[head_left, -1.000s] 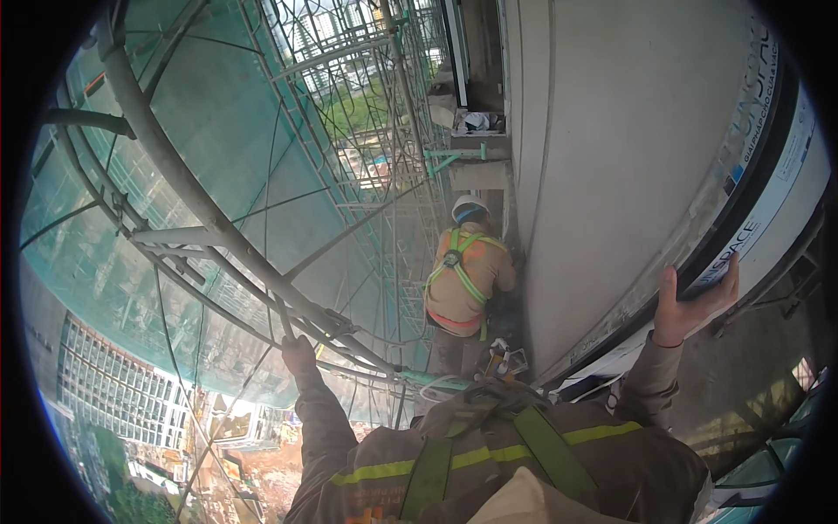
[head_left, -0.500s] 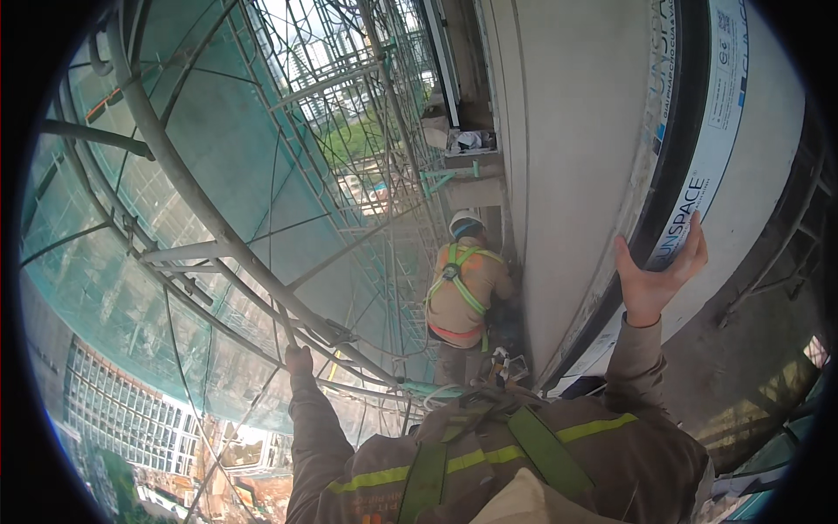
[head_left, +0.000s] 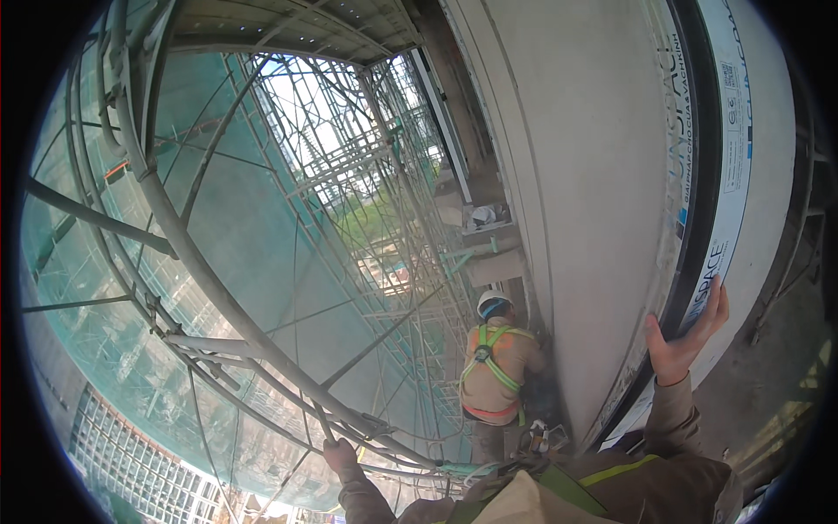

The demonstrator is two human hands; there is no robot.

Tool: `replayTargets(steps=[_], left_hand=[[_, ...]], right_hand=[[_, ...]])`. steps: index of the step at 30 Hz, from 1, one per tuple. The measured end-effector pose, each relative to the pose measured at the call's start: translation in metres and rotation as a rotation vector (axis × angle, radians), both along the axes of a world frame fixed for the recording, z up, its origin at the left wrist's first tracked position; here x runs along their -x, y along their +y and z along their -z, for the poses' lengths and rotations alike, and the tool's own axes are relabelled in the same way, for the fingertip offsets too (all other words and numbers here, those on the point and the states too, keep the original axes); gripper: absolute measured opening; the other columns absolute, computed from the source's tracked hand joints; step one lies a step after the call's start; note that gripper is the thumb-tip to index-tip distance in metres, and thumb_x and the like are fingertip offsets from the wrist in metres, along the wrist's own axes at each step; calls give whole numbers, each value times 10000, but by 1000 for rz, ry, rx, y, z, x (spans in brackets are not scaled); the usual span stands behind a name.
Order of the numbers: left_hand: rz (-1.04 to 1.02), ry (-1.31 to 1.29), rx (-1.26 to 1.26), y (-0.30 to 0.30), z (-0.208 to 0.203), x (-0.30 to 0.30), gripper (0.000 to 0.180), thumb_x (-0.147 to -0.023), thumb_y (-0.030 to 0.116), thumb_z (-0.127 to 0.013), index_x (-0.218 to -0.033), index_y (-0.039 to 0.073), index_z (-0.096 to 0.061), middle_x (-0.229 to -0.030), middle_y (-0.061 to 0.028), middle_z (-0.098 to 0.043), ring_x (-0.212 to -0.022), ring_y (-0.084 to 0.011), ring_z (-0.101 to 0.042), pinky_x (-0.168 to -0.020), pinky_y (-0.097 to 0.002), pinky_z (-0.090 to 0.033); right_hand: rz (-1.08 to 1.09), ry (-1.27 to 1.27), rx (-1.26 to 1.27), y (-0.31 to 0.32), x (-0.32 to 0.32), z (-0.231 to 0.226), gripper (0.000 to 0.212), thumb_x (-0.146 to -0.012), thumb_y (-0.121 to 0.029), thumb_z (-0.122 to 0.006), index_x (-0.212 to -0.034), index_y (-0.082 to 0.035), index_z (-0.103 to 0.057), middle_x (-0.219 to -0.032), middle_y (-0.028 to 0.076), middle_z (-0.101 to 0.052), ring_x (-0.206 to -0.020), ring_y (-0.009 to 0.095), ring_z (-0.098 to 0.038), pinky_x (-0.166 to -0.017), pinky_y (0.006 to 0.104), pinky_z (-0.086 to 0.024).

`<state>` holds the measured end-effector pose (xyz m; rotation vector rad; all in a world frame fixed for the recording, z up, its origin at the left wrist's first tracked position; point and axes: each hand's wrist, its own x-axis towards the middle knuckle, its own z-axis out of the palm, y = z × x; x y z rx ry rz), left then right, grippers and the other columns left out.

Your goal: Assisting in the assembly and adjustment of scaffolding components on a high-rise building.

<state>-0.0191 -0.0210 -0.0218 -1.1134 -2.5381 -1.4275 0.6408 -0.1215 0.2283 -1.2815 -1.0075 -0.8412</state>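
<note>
My left hand is closed around a thin bar of the scaffold at the lower middle of the view. On the right, my right hand straddles a long window frame, a black strip edged with white and blue protective film. Its thumb lies on the wall side and its fingers stretch over the film. Between my arms a green safety harness strap shows on my brown work clothes. Part of the left hand's grip is hidden behind its knuckles.
A co-worker in a white helmet and green harness stands ahead, facing the concrete wall; that person's hands are hidden. Green netting hangs beyond the scaffold tubes on the left. A scaffold deck spans overhead. Buildings show far below.
The view has tilted up and turned, so the co-worker and both my hands sit lower and farther right. More of the deck overhead shows. Both hands keep their places.
</note>
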Motion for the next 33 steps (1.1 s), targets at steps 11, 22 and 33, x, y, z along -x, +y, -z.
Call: replayTargets(steps=[11, 22, 33], left_hand=[[52, -71, -19, 13, 9, 7, 243, -782, 165, -589, -886, -54, -566, -821, -250, -643, -760, -427, -614, -735, -491, -485], [17, -63, -57, 4, 7, 4, 211, -761, 133, -576, -855, -55, -555, -775, -263, -625, -745, -464, -606, -727, -512, -475], [-38, -55, 4, 10, -2, 0, 297, -805, 194, -592, -990, -35, -634, -887, -276, -677, -869, -499, -634, -750, -536, -489]], right_hand=[[38, -45, -22, 10, -2, -1, 1031, -748, -446, -839, -1526, -2, -327, -1445, 191, -344, -1371, 345, -346, -1142, 473, -275], [83, -10, -18, 2, 0, 1, 1029, -739, -494, -792, -1516, -3, -329, -1444, 211, -319, -1369, 365, -332, -1131, 508, -264], [51, -102, -43, 17, 2, 4, 954, -849, -433, -779, -1536, -4, -274, -1495, 171, -317, -1414, 328, -312, -1177, 491, -247]])
